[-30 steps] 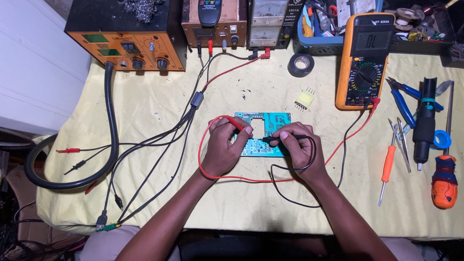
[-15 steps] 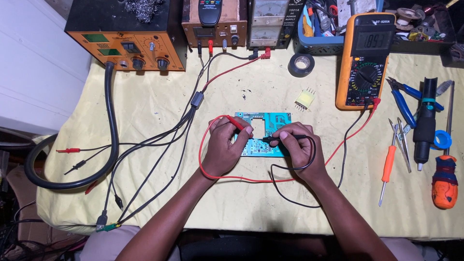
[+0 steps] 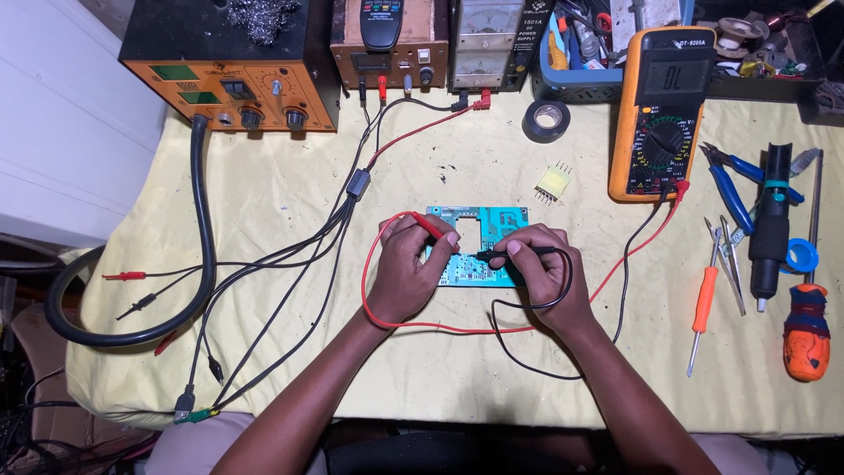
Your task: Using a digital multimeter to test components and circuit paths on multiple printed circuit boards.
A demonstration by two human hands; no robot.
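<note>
Circuit board (image 3: 482, 242) flat on the bench (image 3: 440, 378), mid-scene, between both hands. Left hand (image 3: 406, 273), grip clenched on the red probe (image 3: 431, 226), tip on the board's left half. Right hand (image 3: 545, 273) pinches the black probe (image 3: 510, 254), tip near board centre. Meter (image 3: 661, 114) sits well to the right. Best practice, I'd say: steady both tips, heels on the bench, avoid bridging adjacent pads, keep leads slack.

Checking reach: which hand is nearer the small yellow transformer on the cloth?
Right. The right hand lies just below the yellow transformer, holding the black probe; the left hand is farther left, across the circuit board.
</note>
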